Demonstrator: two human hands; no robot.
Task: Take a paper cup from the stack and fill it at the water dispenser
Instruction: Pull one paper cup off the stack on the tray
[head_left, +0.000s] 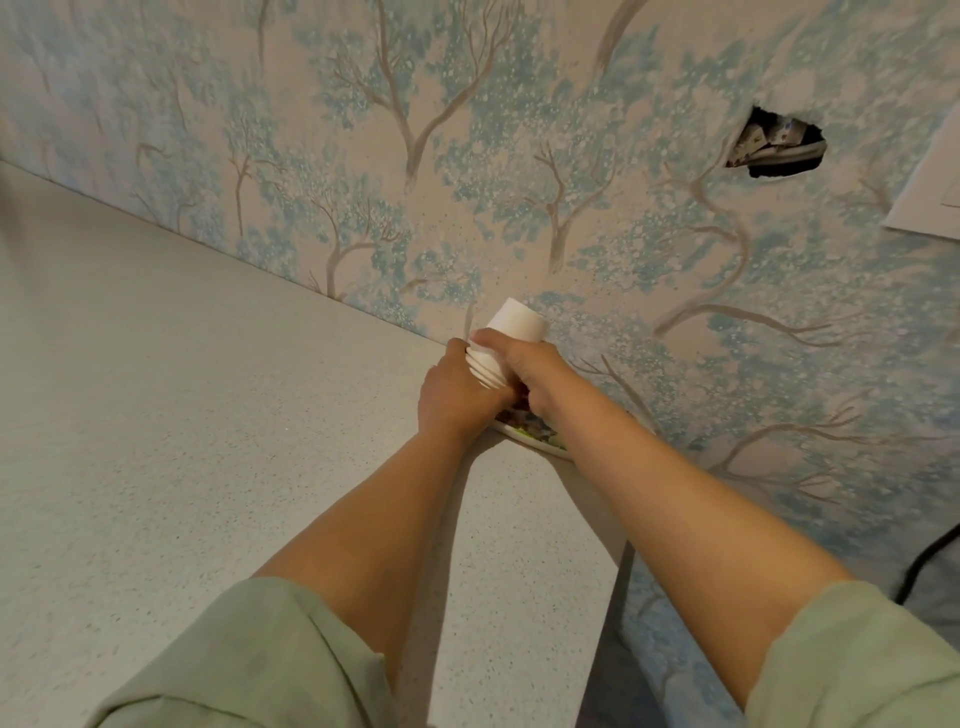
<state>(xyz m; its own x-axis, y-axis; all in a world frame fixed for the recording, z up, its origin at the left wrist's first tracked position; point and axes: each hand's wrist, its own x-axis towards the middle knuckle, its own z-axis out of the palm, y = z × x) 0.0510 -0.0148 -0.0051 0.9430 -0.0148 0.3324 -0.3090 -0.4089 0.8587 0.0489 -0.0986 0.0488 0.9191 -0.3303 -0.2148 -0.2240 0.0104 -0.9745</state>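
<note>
The speckled grey counter (208, 389) is running bare along the left, its surface matte and finely flecked. At its far right corner, against the wall, both hands are working on the inverted stack of paper cups (488, 371).

The left hand (457, 395) is gripping the lower part of the stack, fingers wrapped around the ringed band of nested rims. The right hand (524, 369) is closing over the top paper cup (519, 319), thumb and fingers pinching its wall just below the flat base, which is pointing up and away toward the wall.

Judgement: the step in hand is separating one cup. It is best done by holding the lower rims firm with the left hand while twisting and drawing the top cup off along the stack's axis; thin paper walls will likely dent under a hard squeeze, and two cups may come away together.

The cups are plain white, smooth and tapered. A patterned plate (530, 434) is lying beneath the hands at the counter's corner. The wallpaper (571, 182), painted with blue trees, is showing a ragged hole (779, 148) at the right. No water dispenser is showing.
</note>
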